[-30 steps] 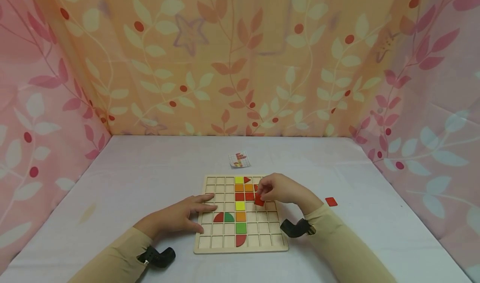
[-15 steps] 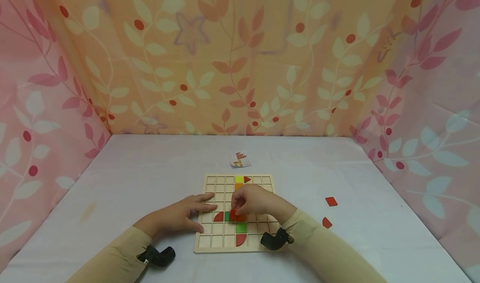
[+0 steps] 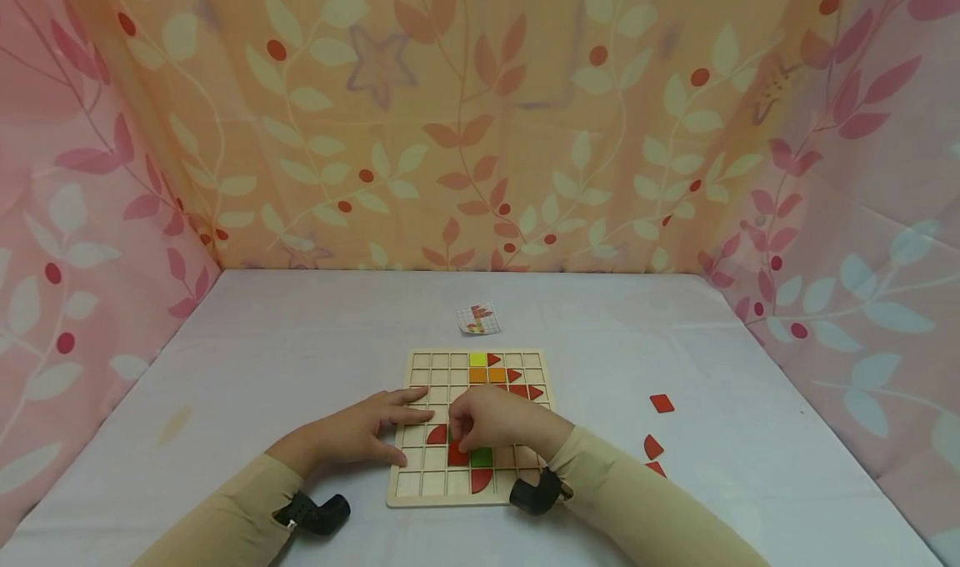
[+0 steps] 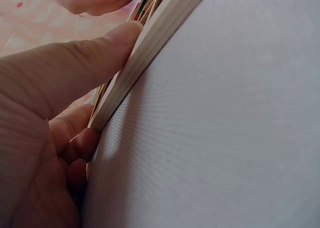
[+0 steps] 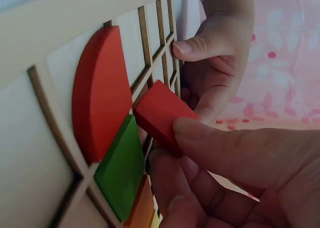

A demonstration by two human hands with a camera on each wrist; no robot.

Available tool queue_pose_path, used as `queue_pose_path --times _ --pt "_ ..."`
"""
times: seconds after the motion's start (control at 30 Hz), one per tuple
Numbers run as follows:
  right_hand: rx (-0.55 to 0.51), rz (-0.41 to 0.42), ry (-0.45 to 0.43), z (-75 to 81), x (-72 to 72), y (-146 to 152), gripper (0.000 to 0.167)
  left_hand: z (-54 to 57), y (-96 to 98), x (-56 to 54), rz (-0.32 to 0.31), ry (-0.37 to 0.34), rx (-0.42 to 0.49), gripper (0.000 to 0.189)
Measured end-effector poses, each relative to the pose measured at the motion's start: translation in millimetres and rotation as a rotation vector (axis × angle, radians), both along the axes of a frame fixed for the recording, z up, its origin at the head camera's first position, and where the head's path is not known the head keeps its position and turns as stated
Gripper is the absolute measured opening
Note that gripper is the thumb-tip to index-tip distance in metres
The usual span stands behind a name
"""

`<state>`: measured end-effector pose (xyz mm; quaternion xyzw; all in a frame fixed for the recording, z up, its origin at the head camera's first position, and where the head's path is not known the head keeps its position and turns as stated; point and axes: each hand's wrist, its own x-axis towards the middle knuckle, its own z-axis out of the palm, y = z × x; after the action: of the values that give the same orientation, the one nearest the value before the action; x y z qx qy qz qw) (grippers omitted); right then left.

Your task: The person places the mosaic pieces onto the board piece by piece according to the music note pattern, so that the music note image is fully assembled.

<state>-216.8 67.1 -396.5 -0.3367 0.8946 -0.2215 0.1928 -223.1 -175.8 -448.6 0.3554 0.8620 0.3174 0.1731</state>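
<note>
In the head view my left hand (image 3: pixel 352 429) rests spread on the left side of a wooden grid board (image 3: pixel 422 484). Its thumb lies along the board's side edge in the left wrist view. My right hand (image 3: pixel 502 425) pinches a red square block (image 5: pixel 162 112) between thumb and fingers. The block is tilted over the cell left of the green square block (image 5: pixel 120 170). Near that lies a red quarter-circle block (image 5: pixel 102 95) in the front row. Another red quarter-circle block (image 3: pixel 437 435) sits further left on the board. My right hand covers the board's middle.
Yellow (image 3: pixel 477 359), orange (image 3: pixel 497 375) and red triangle (image 3: pixel 536 392) blocks fill cells at the back. A pattern card (image 3: pixel 478 318) lies behind the board. Right of it are a red square block (image 3: pixel 662 403), a red quarter-circle block (image 3: pixel 653 447) and a red piece (image 3: pixel 656 469) partly behind the sleeve.
My right hand has carried the red square block from the board's right side leftward and toward me, down beside the green block. My left hand has stayed in place.
</note>
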Motion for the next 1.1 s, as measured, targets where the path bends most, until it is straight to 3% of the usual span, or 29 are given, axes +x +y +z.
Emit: queue_pose_path --times 0.63,0.87,1.1 --pt "0.057 -0.055 0.017 -3.2 -0.4 0 0.017 0.0 -0.6 -1.3 -0.003 -0.019 0.015 0.067" --pt "-0.009 -0.084 -0.027 3.3 -6.5 14 0.010 1.1 0.1 -0.2 0.011 -0.037 0.010 0.066" --pt "-0.092 -0.140 -0.016 16.3 -16.5 49 0.003 0.4 1.7 1.6 0.037 -0.057 -0.004 0.065"
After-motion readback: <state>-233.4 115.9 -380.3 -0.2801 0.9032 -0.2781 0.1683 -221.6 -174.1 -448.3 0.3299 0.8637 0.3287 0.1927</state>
